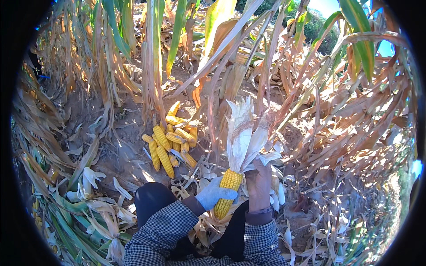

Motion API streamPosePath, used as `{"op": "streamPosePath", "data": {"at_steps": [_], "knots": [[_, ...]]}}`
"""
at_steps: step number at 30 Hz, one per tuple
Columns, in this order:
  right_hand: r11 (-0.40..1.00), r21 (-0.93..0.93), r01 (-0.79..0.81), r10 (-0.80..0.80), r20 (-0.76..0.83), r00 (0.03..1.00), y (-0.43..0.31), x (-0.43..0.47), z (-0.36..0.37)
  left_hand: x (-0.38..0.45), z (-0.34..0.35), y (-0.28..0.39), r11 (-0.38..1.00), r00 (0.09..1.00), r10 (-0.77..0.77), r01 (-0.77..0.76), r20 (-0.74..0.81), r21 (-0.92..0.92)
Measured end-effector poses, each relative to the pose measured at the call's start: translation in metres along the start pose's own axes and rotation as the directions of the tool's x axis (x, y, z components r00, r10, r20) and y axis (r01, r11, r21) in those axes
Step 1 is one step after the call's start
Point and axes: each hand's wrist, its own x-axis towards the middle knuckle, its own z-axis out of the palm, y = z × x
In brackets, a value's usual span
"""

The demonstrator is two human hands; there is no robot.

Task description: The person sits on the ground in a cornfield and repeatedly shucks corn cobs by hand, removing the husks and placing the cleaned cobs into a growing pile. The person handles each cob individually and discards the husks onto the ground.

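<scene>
A yellow ear of corn (229, 186) is held up in front of my knees, its kernels bare at the lower part. My left hand (215, 193), in a pale grey work glove, is wrapped around the bare kernels. Pale dry husk (240, 143) with brown silk still joins the ear at its upper end. My bare right hand (258, 178) grips the husk at that end, its fingertips partly hidden by the leaves. Beyond my left knee, several husked ears of corn (163, 138) lie in a heap on the soil.
Dry corn stalks (153, 66) stand just beyond the heap, and withered leaves (372, 109) crowd the right side. Discarded husks (113, 229) and green stalks (66, 229) litter the ground at my left. More loose husks (278, 193) lie beside my right hand.
</scene>
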Motion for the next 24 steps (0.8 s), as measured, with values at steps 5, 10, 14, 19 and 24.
{"op": "streamPosePath", "data": {"at_steps": [5,10,14,19,24], "knots": [[0.940,-0.295,0.171,-0.206,-0.090,0.974,0.000,-0.006,0.012,-0.007,0.006,0.007,0.999,0.998,-0.025,0.026,0.064,-0.019],[0.929,-0.364,0.063,-0.131,-0.164,0.978,-0.003,-0.003,0.020,-0.012,0.006,0.012,0.995,0.987,-0.084,0.074,0.140,0.072],[0.971,-0.182,0.157,-0.213,-0.345,0.914,0.010,-0.007,0.028,-0.011,0.009,0.004,1.000,0.998,0.012,-0.012,0.058,0.010],[0.948,-0.070,0.311,-0.316,-0.334,0.888,0.022,-0.015,0.031,-0.010,0.012,-0.002,0.991,0.998,0.039,-0.044,-0.043,-0.125],[0.986,-0.115,0.123,-0.123,0.001,0.992,0.013,-0.011,0.015,-0.012,0.004,-0.001,0.932,0.982,-0.102,0.150,0.159,-0.331]]}}
